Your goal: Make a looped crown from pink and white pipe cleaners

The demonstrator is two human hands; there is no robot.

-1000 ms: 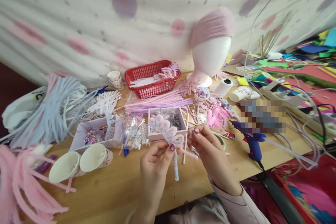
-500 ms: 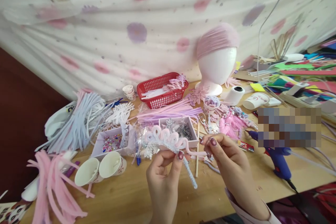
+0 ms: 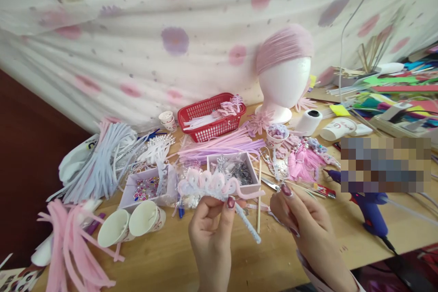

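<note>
My left hand (image 3: 214, 230) pinches a looped pipe-cleaner crown (image 3: 207, 185) between thumb and fingers. Pale pink scallops run along its fluffy bluish-white band. A straight pale-blue pipe-cleaner end (image 3: 249, 224) slants down to the right from my grip, and a loose pink end (image 3: 251, 194) points right. My right hand (image 3: 303, 219) is closed to the right of the crown, apart from it, thumb against the curled fingers; what it holds, if anything, is hidden. Metal scissor blades (image 3: 270, 185) show just beyond its fingertips; I cannot tell whether it touches them.
Behind the crown sit a box of gems (image 3: 132, 189) and a box of silver pieces (image 3: 256, 187). Paper cups (image 3: 145, 219) and pipe-cleaner bundles (image 3: 63, 246) lie left. A red basket (image 3: 212, 134) and foam head (image 3: 284, 77) stand behind; a blue glue gun (image 3: 371, 212) is right.
My right hand has moved right and slightly down, away from the crown's pink end, and its fingers have curled in more. The crown has shifted slightly left in my left hand's grip.
</note>
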